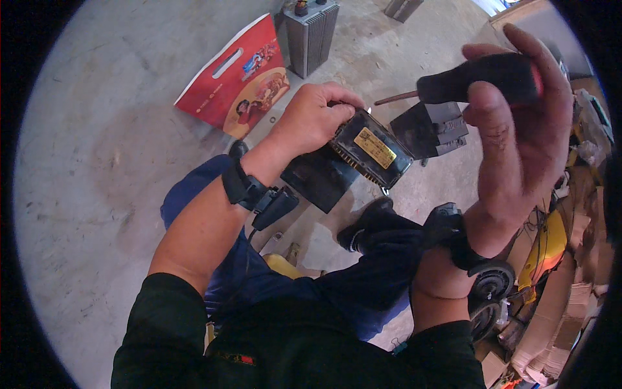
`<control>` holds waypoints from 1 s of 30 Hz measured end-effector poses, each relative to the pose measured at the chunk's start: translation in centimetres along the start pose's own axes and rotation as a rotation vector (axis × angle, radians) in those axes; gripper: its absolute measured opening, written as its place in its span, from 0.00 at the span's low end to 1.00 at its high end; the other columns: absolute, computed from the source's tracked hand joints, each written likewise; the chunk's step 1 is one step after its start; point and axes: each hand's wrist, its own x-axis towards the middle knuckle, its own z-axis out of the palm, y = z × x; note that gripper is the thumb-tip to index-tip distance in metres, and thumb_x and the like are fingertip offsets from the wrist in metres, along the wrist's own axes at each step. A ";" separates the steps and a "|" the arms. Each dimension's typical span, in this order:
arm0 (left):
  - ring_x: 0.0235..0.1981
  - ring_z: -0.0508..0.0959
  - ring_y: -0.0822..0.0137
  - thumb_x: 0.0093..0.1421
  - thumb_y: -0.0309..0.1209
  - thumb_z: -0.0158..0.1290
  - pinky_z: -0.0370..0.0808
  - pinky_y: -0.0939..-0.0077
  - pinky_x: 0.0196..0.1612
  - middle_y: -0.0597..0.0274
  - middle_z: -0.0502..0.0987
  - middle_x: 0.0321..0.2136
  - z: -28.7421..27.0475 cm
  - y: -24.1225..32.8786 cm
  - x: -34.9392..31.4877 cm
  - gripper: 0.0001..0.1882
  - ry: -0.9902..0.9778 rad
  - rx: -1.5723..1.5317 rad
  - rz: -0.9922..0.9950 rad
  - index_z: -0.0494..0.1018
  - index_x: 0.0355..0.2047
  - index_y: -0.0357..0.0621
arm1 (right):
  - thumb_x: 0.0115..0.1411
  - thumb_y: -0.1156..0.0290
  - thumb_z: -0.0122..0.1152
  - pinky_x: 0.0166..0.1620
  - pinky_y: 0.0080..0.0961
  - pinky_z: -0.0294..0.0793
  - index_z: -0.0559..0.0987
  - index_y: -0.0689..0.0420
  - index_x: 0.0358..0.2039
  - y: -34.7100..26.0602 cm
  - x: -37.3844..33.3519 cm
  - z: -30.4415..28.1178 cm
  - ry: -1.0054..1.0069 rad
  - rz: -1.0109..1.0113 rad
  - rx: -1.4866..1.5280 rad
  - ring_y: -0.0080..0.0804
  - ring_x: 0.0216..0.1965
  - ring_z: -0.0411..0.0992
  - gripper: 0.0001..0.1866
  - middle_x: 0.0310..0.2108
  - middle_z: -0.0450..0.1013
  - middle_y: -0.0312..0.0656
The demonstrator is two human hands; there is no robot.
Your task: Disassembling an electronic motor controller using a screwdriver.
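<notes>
My left hand (317,117) is closed on the upper left end of a black rectangular electronic unit (401,154), which has a gold label on top and a row of gold-coloured teeth along one side. Over on the right, my right hand (525,123) grips a screwdriver (447,81) by its thick black and red handle. Its thin shaft points left, and the tip is near the unit's upper corner; whether they touch I cannot tell. Beneath the unit is a dark flat-sided block (321,178). Behind it to the right sits another black box (424,126) with a stepped end.
A red printed carton (227,84) with a handle slot stands at the upper left, beside a grey finned metal case (311,39). Another grey block (403,8) lies farther back. Flattened cardboard (551,318), a black wheel (492,280) and a yellow part (543,249) crowd the right side.
</notes>
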 end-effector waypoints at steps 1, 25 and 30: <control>0.39 0.79 0.72 0.60 0.27 0.55 0.74 0.76 0.46 0.61 0.82 0.36 0.2 0.0 0.1 0.12 0.001 -0.029 -0.012 0.80 0.42 0.34 | 0.63 0.69 0.63 0.36 0.13 0.70 0.69 0.64 0.59 -0.1 0.1 -0.4 0.032 0.001 -0.056 0.21 0.35 0.74 0.26 0.43 0.79 0.49; 0.36 0.78 0.76 0.61 0.24 0.57 0.74 0.81 0.42 0.65 0.80 0.35 0.9 -1.0 0.1 0.09 0.093 -0.143 0.066 0.79 0.41 0.34 | 0.55 0.66 0.66 0.46 0.39 0.74 0.75 0.60 0.47 21.8 -16.2 -14.4 0.234 0.780 -0.708 0.51 0.42 0.77 0.20 0.37 0.78 0.53; 0.37 0.77 0.77 0.66 0.26 0.54 0.74 0.82 0.41 0.65 0.78 0.37 0.6 -0.9 0.2 0.09 0.107 -0.133 -0.007 0.77 0.43 0.34 | 0.55 0.65 0.66 0.46 0.40 0.74 0.75 0.59 0.48 23.7 -17.9 -15.1 0.218 0.799 -0.700 0.51 0.43 0.77 0.21 0.39 0.78 0.55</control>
